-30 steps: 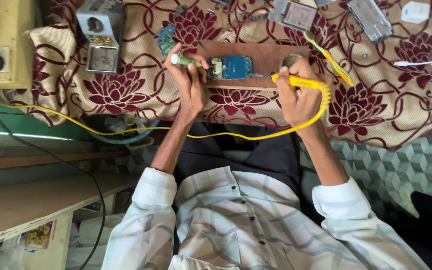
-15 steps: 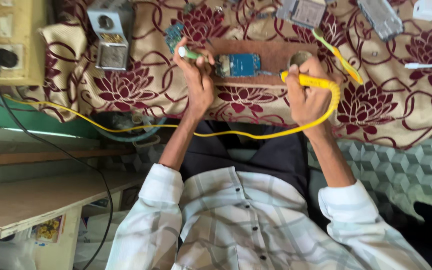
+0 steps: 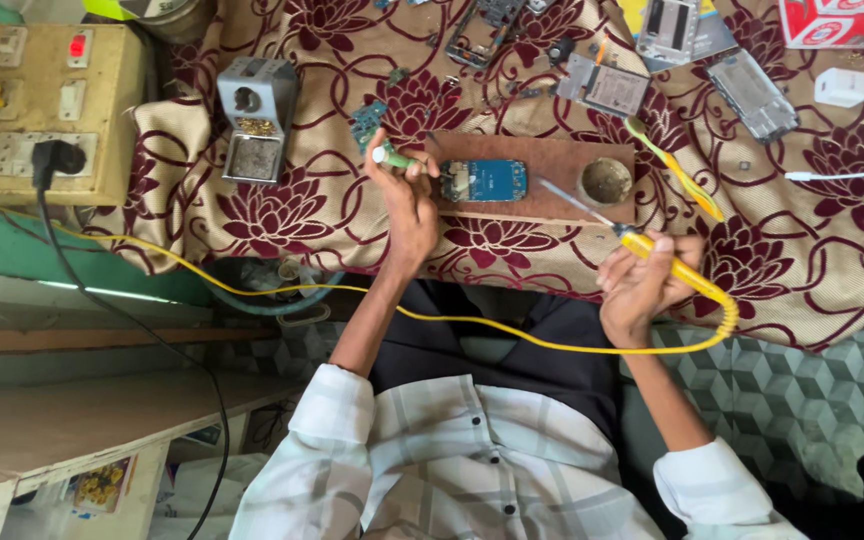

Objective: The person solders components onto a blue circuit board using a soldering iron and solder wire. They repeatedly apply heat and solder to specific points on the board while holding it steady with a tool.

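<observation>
A blue circuit board [image 3: 484, 180] lies on a brown wooden block [image 3: 552, 160] on the flower-patterned cloth. My left hand [image 3: 408, 205] rests just left of the board and pinches a small green and white tube [image 3: 392, 157]. My right hand [image 3: 640, 288] is drawn back at the table's near edge and grips a yellow soldering iron [image 3: 670, 265]. Its thin metal tip [image 3: 562, 195] points toward the board and stays short of it. The iron's yellow cord [image 3: 452, 320] loops across my lap.
A round tin [image 3: 605, 182] sits on the block's right end. A metal iron stand [image 3: 257, 130] and a switchboard with a black plug [image 3: 47, 110] are at the left. Phone frames [image 3: 752, 95], a yellow toothbrush [image 3: 674, 165] and a white charger [image 3: 840, 87] lie beyond.
My right hand has pulled the soldering iron back from the board toward my body. My left hand stays beside the board with the tube.
</observation>
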